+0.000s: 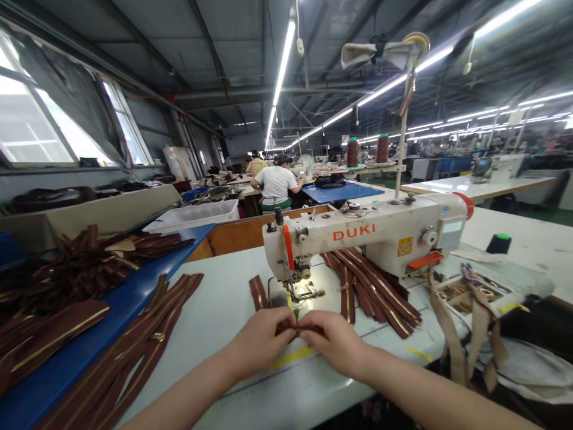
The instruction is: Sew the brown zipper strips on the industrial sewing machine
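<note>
My left hand [266, 334] and my right hand [333, 340] meet just in front of the sewing machine [331, 236], thumbs and fingers pinched. Between them they hold a small part of a brown fabric strip [308, 328], mostly covered by the fingers. The presser foot [305, 291] is a short way beyond my fingertips. Left of the foot, a brown strip end [257, 292] runs down behind my left hand; whether it is the same piece, I cannot tell. Brown zipper strips [376, 286] with gold-coloured teeth lie under the machine arm.
More zipper strips [152, 334] hang over the left table edge, beside a blue board [179, 245] with a brown heap [85, 263]. At right stand a tray of metal parts [483, 292] and beige straps [447, 334]. A co-worker [275, 182] sits ahead.
</note>
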The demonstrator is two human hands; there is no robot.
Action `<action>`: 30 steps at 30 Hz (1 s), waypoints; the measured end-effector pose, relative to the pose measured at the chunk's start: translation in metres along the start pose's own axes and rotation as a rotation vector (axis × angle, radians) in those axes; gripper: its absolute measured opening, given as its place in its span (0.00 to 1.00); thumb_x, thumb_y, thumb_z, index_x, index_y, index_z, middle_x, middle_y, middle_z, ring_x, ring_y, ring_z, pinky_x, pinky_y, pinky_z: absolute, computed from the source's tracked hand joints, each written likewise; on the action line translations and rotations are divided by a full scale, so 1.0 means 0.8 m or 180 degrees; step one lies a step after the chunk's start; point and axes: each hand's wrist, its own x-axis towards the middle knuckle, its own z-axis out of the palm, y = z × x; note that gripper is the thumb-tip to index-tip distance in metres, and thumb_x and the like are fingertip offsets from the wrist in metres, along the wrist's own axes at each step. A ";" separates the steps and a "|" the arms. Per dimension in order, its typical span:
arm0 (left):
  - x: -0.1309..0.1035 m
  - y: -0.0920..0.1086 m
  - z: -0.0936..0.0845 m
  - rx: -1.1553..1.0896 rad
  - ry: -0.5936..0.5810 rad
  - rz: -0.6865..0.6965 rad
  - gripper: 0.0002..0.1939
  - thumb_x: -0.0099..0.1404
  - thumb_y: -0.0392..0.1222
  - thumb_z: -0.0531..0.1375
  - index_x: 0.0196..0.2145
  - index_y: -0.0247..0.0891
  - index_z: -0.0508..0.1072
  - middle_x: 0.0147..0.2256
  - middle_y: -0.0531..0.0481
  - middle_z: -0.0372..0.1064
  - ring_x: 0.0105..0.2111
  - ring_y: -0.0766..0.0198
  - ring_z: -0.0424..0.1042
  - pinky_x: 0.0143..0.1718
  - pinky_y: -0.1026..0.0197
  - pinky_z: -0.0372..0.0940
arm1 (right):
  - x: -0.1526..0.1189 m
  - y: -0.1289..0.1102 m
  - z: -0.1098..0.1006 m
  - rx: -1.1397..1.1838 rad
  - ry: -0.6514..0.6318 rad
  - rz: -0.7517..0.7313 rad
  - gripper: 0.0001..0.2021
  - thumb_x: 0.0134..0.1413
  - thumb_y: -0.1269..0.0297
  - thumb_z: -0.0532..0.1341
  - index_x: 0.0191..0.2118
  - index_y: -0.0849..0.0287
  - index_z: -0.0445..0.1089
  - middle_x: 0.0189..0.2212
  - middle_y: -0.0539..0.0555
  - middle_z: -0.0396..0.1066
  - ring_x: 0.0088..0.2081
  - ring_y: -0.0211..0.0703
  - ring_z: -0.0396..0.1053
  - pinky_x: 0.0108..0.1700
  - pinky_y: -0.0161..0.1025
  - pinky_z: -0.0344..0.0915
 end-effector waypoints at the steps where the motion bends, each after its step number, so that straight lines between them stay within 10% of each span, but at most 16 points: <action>1: -0.007 0.005 -0.003 -0.0223 0.0036 -0.0115 0.07 0.60 0.41 0.52 0.30 0.39 0.69 0.26 0.54 0.70 0.28 0.64 0.69 0.29 0.66 0.59 | 0.005 -0.003 -0.001 0.0273 -0.0118 0.0141 0.04 0.51 0.71 0.58 0.31 0.60 0.71 0.25 0.48 0.69 0.28 0.36 0.67 0.32 0.32 0.62; 9: -0.105 -0.039 -0.054 -0.1360 -0.0113 -0.1630 0.18 0.52 0.58 0.56 0.24 0.39 0.67 0.17 0.59 0.55 0.19 0.66 0.56 0.20 0.67 0.50 | 0.039 -0.001 -0.011 0.1231 -0.0413 0.0927 0.13 0.41 0.59 0.67 0.23 0.61 0.65 0.14 0.43 0.63 0.15 0.30 0.59 0.19 0.29 0.55; 19: -0.150 -0.118 -0.035 -0.0350 -0.0003 -0.2036 0.20 0.56 0.57 0.51 0.18 0.40 0.64 0.18 0.54 0.62 0.22 0.60 0.66 0.25 0.62 0.57 | 0.088 0.014 0.047 0.0967 -0.0754 0.1273 0.11 0.53 0.71 0.58 0.21 0.60 0.63 0.14 0.43 0.65 0.14 0.29 0.59 0.17 0.27 0.54; 25: -0.129 -0.107 0.000 0.0820 0.1264 -0.0926 0.12 0.62 0.48 0.52 0.35 0.41 0.72 0.37 0.46 0.72 0.39 0.51 0.71 0.42 0.51 0.65 | 0.098 0.018 0.033 0.0966 -0.1005 0.1444 0.10 0.55 0.71 0.56 0.23 0.61 0.64 0.14 0.44 0.66 0.13 0.28 0.58 0.18 0.27 0.55; 30: -0.070 -0.059 0.043 0.1037 0.1302 0.0563 0.15 0.65 0.36 0.50 0.49 0.38 0.67 0.43 0.43 0.70 0.42 0.54 0.70 0.45 0.51 0.66 | 0.103 0.011 0.027 0.0954 -0.1156 0.1547 0.11 0.57 0.74 0.52 0.24 0.60 0.63 0.14 0.43 0.65 0.12 0.28 0.56 0.16 0.27 0.52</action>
